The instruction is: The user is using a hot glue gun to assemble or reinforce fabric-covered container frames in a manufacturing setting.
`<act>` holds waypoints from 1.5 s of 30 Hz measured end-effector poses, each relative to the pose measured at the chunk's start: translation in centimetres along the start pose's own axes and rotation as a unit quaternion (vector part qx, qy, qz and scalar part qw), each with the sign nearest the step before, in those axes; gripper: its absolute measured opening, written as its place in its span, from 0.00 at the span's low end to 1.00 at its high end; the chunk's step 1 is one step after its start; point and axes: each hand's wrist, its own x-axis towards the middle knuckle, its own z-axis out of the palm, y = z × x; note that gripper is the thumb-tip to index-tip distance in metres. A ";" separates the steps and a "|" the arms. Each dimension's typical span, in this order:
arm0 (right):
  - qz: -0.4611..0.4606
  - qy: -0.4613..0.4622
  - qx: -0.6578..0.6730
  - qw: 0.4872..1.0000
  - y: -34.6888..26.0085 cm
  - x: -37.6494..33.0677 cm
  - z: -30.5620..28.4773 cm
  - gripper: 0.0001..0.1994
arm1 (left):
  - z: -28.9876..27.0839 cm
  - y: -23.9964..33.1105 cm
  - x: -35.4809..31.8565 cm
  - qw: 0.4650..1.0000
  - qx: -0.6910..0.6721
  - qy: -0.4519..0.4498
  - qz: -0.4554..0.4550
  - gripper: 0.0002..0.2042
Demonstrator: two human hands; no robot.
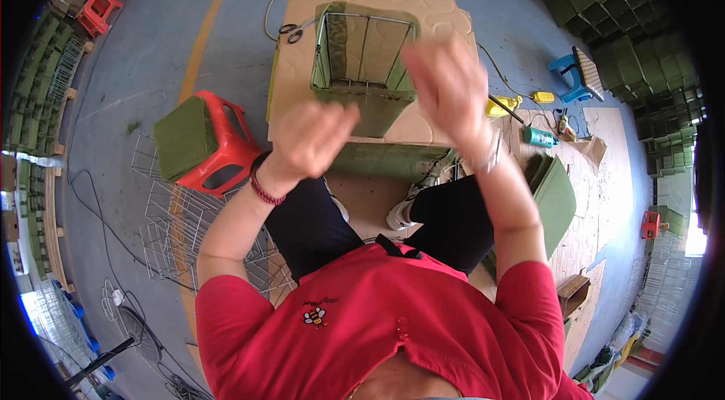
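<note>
Blurring hides the fingers of both hands, so their grip cannot be told: left hand and right hand hang just before one green-lined wire basket on a cardboard sheet. One pair of scissors lies left of the basket.
</note>
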 end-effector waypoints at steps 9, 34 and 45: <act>-0.001 -0.029 -0.003 1.000 -4.1 -6.5 3.0 0.21 | 3.0 -1.0 -1.2 0.997 0.056 0.011 0.045 0.13; 0.129 -0.492 0.195 0.838 0.0 1.4 1.7 0.04 | 2.0 -6.0 7.1 0.816 -0.282 -0.485 -0.141 0.07; 0.074 -0.031 0.051 0.995 -5.8 -6.2 1.7 0.21 | 0.0 0.4 -0.4 0.997 0.029 -0.051 -0.045 0.17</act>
